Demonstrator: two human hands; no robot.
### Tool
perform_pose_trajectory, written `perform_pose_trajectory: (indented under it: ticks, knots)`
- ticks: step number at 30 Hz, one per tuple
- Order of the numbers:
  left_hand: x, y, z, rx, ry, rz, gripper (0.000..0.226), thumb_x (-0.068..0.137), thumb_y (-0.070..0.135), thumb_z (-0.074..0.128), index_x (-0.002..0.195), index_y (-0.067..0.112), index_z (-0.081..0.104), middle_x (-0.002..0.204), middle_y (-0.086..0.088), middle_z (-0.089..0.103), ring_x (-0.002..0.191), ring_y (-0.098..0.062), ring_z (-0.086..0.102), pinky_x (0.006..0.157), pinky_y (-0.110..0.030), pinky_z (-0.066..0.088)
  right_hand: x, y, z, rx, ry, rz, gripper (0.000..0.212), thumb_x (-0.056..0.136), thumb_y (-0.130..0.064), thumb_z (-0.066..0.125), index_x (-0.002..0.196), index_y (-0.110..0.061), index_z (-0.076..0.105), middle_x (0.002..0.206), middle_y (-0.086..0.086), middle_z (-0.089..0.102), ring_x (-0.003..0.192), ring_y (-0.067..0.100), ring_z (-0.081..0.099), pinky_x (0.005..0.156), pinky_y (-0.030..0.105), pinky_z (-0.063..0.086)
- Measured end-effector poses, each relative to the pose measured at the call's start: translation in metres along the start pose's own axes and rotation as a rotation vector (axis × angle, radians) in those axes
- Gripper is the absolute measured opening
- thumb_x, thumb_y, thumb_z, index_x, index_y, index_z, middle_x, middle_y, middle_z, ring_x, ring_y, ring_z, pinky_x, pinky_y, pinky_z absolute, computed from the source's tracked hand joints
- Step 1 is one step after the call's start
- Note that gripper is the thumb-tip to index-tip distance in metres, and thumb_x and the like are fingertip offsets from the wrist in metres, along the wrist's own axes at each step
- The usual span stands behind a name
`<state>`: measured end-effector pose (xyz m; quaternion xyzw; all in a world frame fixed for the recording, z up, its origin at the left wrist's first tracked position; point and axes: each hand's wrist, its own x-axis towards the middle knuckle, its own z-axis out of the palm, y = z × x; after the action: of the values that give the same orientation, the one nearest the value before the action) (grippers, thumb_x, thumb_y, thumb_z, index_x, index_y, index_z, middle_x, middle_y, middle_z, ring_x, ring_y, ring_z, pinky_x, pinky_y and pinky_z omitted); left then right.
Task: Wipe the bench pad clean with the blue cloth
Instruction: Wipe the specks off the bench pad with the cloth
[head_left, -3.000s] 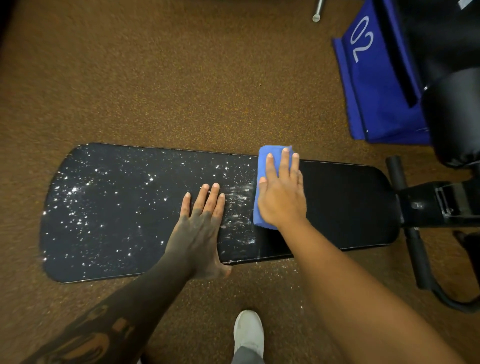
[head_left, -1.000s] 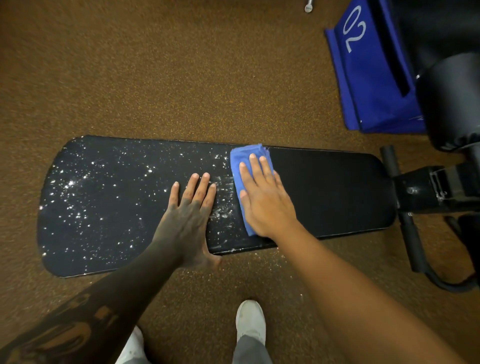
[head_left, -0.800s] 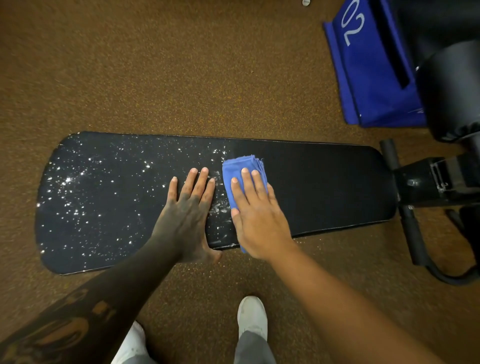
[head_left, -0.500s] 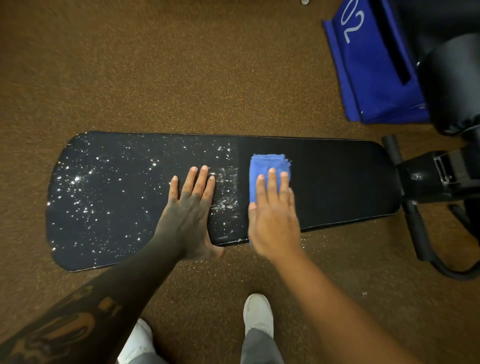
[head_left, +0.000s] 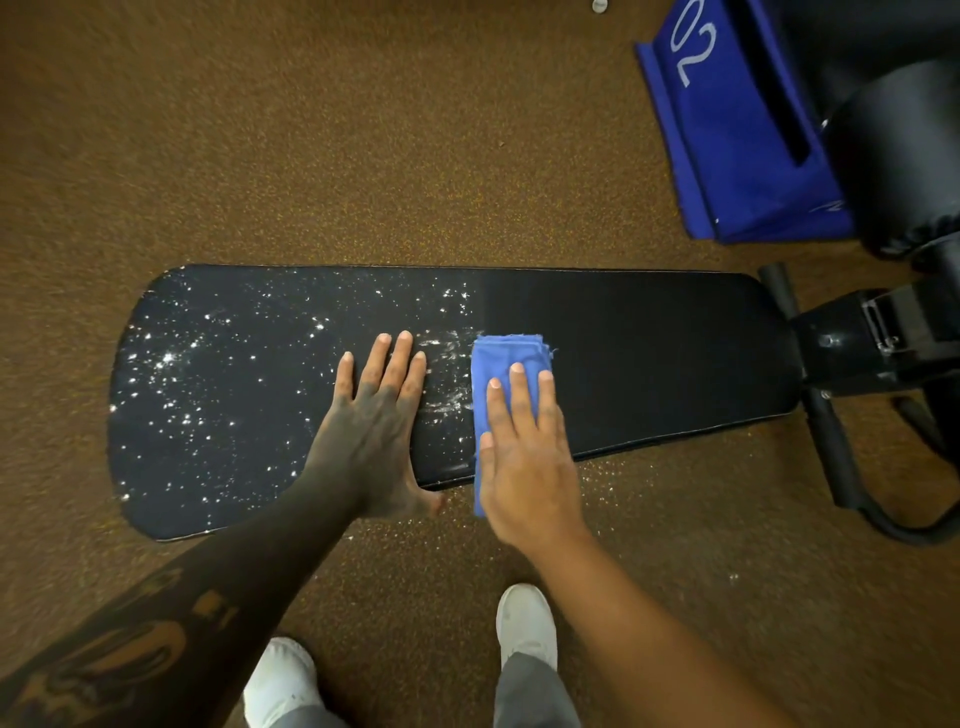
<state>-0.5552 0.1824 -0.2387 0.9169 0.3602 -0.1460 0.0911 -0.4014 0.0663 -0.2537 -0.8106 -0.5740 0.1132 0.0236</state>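
1. Pressing down on the folded blue cloth (head_left: 503, 359), the right hand (head_left: 524, 457) lies flat with straight fingers. It grips nothing. A flat palm probably spreads the push over the whole fold, so the cloth drags the dirt along.
2. The left hand (head_left: 376, 418) also rests flat on the bench pad (head_left: 654, 358), fingers straight and holding nothing. It is likely there as a brace while the person leans over.
3. The cloth sits about midway along the pad, where the white specks (head_left: 208, 364) give way to clean dark surface. Its far end shows past the fingertips, and its near end hangs over the pad's near edge.
4. The cloth lies just right of the left hand, with a smeared strip between them.
5. Judging by the specks, the left half is still to be wiped. Some grit lies on the floor (head_left: 613, 483) below the near edge.
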Motion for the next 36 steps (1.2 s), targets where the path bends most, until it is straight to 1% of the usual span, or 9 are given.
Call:
perform_pose_trajectory:
  ticks: [4,9,12,15,18,24,28,31,36]
  knots:
    - [0.0,-0.002,0.0,0.007,-0.008,0.008,0.15,0.051,0.098,0.042,0.152,0.007,-0.019,0.163,-0.017,-0.026,0.151,-0.034,-0.023,0.124,-0.059,-0.002,0.012,-0.006,-0.002,0.04,0.051,0.184,0.058,0.103,-0.036,0.017,0.157,-0.016,0.016,0.166,0.009,0.005,0.152,0.033,-0.006,0.123,0.05,0.01]
    - [-0.001,-0.003,0.0,0.01,0.002,0.008,0.144,0.053,0.099,0.037,0.153,0.011,-0.019,0.163,-0.017,-0.027,0.151,-0.035,-0.024,0.123,-0.059,-0.004,-0.001,-0.024,-0.007,-0.058,-0.011,0.044,0.059,0.102,-0.041,0.022,0.156,-0.019,0.017,0.166,0.013,0.005,0.151,0.037,-0.005,0.121,0.057,0.012]
    - [-0.001,-0.005,0.0,0.004,0.005,0.01,0.144,0.051,0.099,0.036,0.154,0.012,-0.017,0.164,-0.017,-0.023,0.152,-0.035,-0.02,0.123,-0.061,-0.002,0.011,-0.013,-0.017,-0.065,0.013,0.097,0.059,0.1,-0.042,0.02,0.156,-0.027,0.014,0.166,0.014,0.0,0.151,0.039,-0.005,0.119,0.06,0.006]
    - [-0.002,-0.007,0.0,-0.01,0.006,0.0,0.144,0.049,0.097,0.039,0.156,0.013,-0.009,0.165,-0.016,-0.019,0.153,-0.035,-0.017,0.122,-0.062,0.001,0.016,-0.017,-0.01,-0.01,-0.038,0.107,0.061,0.099,-0.041,0.013,0.157,-0.023,0.01,0.165,0.014,-0.008,0.151,0.039,-0.008,0.12,0.057,0.014]
    - [-0.005,-0.013,0.0,-0.019,0.001,-0.013,0.147,0.048,0.098,0.041,0.156,0.014,-0.012,0.165,-0.015,-0.022,0.152,-0.034,-0.019,0.123,-0.061,-0.003,0.031,-0.014,-0.005,0.015,-0.023,0.083,0.062,0.099,-0.038,0.016,0.157,-0.015,0.015,0.165,0.017,-0.004,0.15,0.041,-0.005,0.121,0.053,0.017]
    - [-0.006,-0.017,0.003,-0.019,-0.002,-0.022,0.152,0.045,0.101,0.042,0.154,0.013,-0.019,0.163,-0.014,-0.026,0.151,-0.034,-0.023,0.122,-0.06,-0.006,0.073,-0.015,-0.009,0.036,0.031,0.125,0.061,0.101,-0.035,0.025,0.156,-0.012,0.016,0.164,0.018,-0.005,0.15,0.04,-0.005,0.121,0.05,0.016]
    - [-0.007,-0.018,0.003,-0.047,0.015,-0.029,0.149,0.047,0.101,0.037,0.155,0.012,-0.016,0.163,-0.014,-0.026,0.151,-0.033,-0.024,0.122,-0.059,-0.01,0.028,-0.03,-0.007,-0.036,-0.02,0.065,0.064,0.1,-0.041,0.015,0.157,-0.01,0.013,0.165,0.017,0.0,0.151,0.039,-0.006,0.12,0.049,0.014]
    - [-0.007,-0.019,0.002,-0.055,0.014,-0.028,0.149,0.048,0.1,0.041,0.155,0.014,-0.017,0.163,-0.014,-0.026,0.151,-0.033,-0.024,0.122,-0.06,-0.008,0.036,-0.027,-0.008,-0.038,-0.04,0.027,0.063,0.1,-0.041,0.015,0.157,-0.013,0.011,0.165,0.015,-0.001,0.151,0.038,-0.007,0.12,0.049,0.014]
    - [-0.009,-0.023,0.003,-0.057,-0.008,-0.024,0.151,0.047,0.1,0.043,0.152,0.015,-0.023,0.162,-0.014,-0.029,0.15,-0.034,-0.026,0.122,-0.061,-0.007,0.111,-0.022,-0.015,0.003,0.004,0.167,0.061,0.102,-0.036,0.027,0.157,-0.011,0.013,0.165,0.017,-0.002,0.15,0.041,-0.006,0.121,0.051,0.015]
